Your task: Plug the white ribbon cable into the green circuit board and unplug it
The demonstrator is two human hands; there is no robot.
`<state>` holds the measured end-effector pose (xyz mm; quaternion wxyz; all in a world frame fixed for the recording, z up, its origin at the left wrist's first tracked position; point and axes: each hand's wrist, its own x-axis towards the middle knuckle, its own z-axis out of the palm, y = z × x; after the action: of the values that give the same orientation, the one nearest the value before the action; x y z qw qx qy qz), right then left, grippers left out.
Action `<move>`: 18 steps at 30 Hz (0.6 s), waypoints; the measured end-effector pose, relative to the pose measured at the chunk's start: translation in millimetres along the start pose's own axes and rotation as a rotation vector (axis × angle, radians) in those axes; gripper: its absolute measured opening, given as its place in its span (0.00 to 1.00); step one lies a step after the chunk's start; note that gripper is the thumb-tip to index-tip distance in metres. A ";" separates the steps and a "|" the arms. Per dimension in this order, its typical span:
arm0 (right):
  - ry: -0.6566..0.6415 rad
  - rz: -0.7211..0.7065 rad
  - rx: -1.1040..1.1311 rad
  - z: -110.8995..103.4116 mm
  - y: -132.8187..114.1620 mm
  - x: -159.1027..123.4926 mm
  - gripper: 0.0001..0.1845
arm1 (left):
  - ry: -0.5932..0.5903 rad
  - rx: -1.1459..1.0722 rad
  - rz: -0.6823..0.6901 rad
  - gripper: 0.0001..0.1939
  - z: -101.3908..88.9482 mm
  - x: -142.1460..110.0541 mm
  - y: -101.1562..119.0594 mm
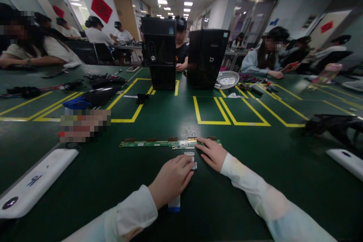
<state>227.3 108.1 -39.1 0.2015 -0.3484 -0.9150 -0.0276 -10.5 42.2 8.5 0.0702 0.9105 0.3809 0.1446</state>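
A long, narrow green circuit board [159,144] lies across the dark green table, with several brownish film tabs along its far edge. My right hand [214,155] reaches its right part from above, fingers spread, fingertips on or at the board. Closer to me, a white flat ribbon cable [174,203] with a blue end lies on the table. My left hand [173,177] covers the cable's middle, its fingers curled together on it. Small white connector pieces [189,154] show just beyond those fingertips. How the fingers pinch the cable is hidden.
Two black computer towers [159,53] stand ahead beside a white basket [227,79]. White devices lie at left [36,181] and right [346,162]. Yellow tape [212,123] marks the table. Several people sit around; a blue-topped bundle [76,103] lies at left.
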 end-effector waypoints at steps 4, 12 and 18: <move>-0.036 0.027 -0.011 -8.4 -10.1 0.0 0.22 | 0.020 -0.019 -0.009 0.17 4.1 -1.0 -0.4; -0.067 0.039 0.004 -11.2 -11.0 -0.1 0.22 | -0.009 -0.005 -0.003 0.21 5.8 -4.2 -2.7; -0.073 0.036 0.016 -12.5 -10.6 0.2 0.23 | 0.001 -0.001 -0.008 0.22 9.3 -5.4 -2.8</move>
<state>224.7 97.8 -26.7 0.1710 -0.3642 -0.9155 -0.0038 -13.0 40.2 -2.2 0.0710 0.9089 0.3844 0.1451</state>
